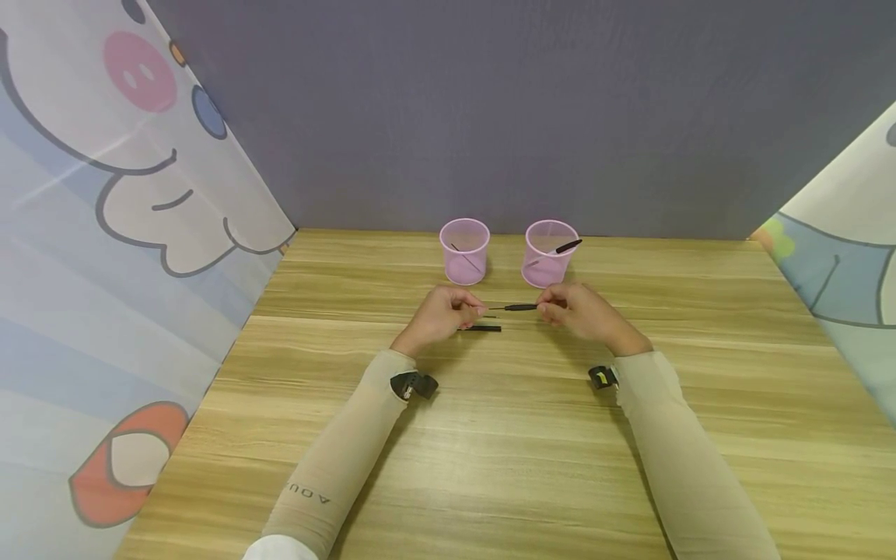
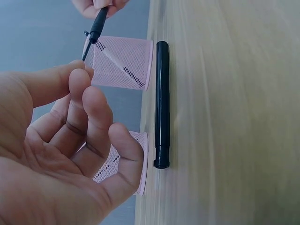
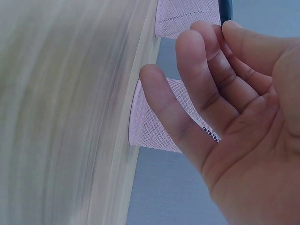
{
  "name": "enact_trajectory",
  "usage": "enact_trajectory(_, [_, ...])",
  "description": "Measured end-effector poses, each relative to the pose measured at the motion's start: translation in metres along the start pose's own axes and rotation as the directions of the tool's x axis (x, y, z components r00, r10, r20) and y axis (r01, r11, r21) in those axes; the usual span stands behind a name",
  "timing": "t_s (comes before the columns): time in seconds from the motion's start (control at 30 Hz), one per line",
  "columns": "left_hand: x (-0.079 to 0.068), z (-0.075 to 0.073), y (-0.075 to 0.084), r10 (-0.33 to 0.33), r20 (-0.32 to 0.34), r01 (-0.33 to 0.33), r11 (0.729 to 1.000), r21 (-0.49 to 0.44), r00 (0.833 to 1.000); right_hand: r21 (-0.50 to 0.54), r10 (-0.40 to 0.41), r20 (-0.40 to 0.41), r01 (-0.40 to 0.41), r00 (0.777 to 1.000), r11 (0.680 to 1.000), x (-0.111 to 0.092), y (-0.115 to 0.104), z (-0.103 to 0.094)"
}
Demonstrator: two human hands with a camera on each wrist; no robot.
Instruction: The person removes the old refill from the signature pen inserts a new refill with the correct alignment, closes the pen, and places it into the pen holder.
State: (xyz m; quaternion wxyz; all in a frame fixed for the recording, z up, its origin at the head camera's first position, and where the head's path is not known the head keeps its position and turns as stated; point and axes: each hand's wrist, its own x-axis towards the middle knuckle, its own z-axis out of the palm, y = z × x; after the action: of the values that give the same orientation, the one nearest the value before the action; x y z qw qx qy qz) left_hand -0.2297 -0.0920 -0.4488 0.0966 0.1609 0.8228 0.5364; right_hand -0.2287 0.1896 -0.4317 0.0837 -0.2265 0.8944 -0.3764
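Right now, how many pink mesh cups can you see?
2. The left cup stands on the far part of the table, beyond the left hand. The right cup stands apart from it, beyond the right hand. No others show.

You have a wood-grain table (image 1: 532, 459) before you, backed by a grey wall (image 1: 462, 117). On your left is a cartoon sheet (image 1: 49, 311) with a pink oval (image 1: 140, 71) up high; on your right, another sheet (image 1: 847, 288) shows white and pale blue shapes.
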Motion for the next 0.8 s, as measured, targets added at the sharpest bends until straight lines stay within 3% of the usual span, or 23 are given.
enact_trajectory(0.8, [-0.0018, 0.0013, 0.0038, -0.007, 0.005, 0.007, 1.000, 0.028, 1.000, 0.006, 0.007, -0.008, -0.007, 1.000, 1.000, -0.0002, -0.0024, 0.0000])
